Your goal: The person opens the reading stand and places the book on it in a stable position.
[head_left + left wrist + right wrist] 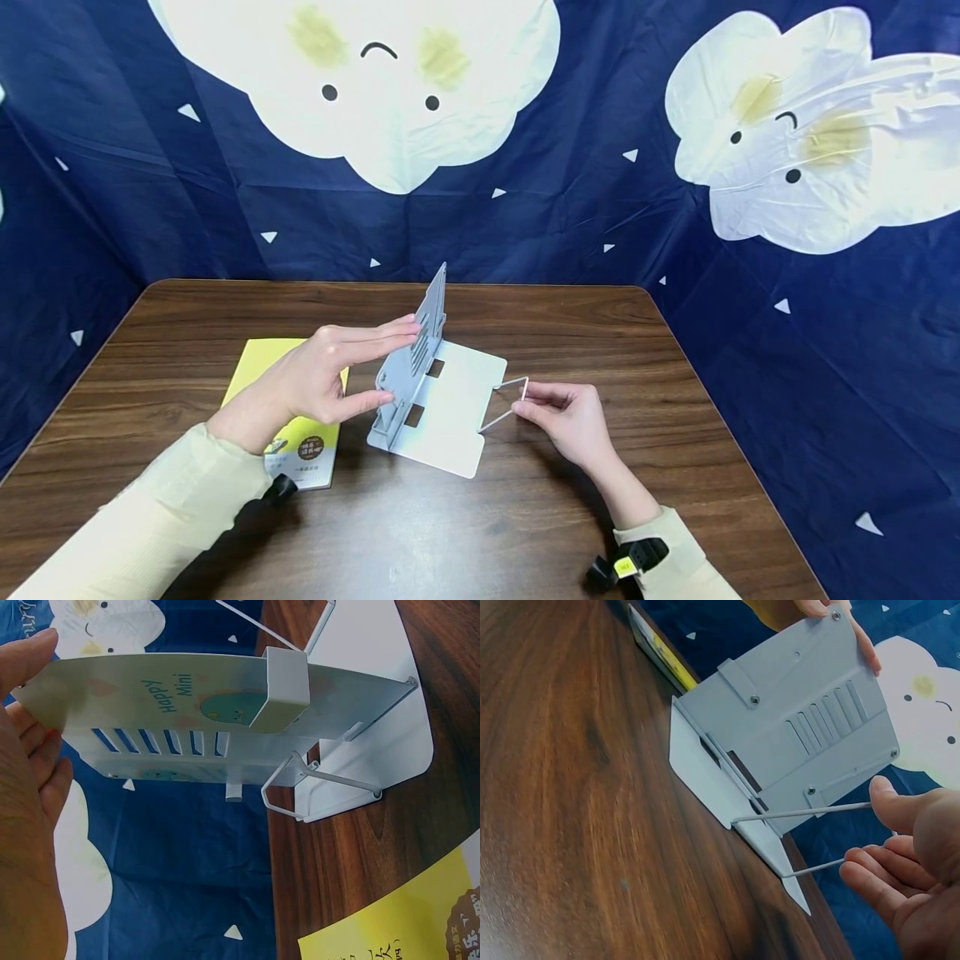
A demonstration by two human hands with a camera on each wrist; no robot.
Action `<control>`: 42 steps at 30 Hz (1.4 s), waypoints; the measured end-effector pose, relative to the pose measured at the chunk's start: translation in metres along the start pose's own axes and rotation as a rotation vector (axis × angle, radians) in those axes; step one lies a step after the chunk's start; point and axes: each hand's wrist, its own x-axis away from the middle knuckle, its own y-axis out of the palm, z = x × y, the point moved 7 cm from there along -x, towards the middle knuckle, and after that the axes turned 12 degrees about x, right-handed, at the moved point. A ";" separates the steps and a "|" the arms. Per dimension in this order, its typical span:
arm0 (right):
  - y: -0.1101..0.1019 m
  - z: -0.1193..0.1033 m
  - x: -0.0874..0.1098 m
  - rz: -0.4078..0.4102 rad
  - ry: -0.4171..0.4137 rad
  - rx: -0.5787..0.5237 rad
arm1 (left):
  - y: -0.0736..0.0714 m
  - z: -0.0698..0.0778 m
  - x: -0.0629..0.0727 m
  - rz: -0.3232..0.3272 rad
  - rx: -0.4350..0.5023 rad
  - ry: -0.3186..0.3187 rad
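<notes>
A pale metal book stand stands on the table, its flat base plate down and its slotted panel raised on the hinge. The panel's front, in the left wrist view, bears the words "Happy Mini" and small clips. My left hand holds the panel by its top edge, thumb near one corner and fingers extended farther along. At the base's right side my right hand pinches the bent wire leg between thumb and fingers. Another wire bracket shows on the panel's front side.
A yellow and white booklet lies on the wooden table, partly under my left forearm. A dark blue cloth with white cloud shapes hangs behind the table and along its sides.
</notes>
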 end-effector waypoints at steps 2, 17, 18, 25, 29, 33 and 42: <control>0.002 -0.001 0.000 0.004 -0.014 0.011 | 0.000 0.000 0.000 0.001 0.002 -0.002; 0.020 -0.003 0.001 0.046 -0.113 -0.102 | 0.001 0.000 0.001 0.001 0.004 0.005; 0.020 -0.003 0.001 0.051 -0.118 -0.102 | 0.000 0.000 0.001 0.003 0.004 0.002; 0.027 -0.004 0.002 0.063 -0.161 -0.092 | 0.001 0.000 0.001 0.015 0.018 -0.006; 0.031 -0.005 0.003 0.052 -0.197 -0.091 | 0.001 0.000 0.000 0.018 0.018 -0.015; 0.033 -0.006 0.002 0.050 -0.208 -0.106 | 0.001 0.000 0.000 0.018 0.019 -0.032; 0.037 -0.009 -0.002 0.012 -0.216 -0.116 | 0.003 0.000 -0.002 0.003 0.017 -0.041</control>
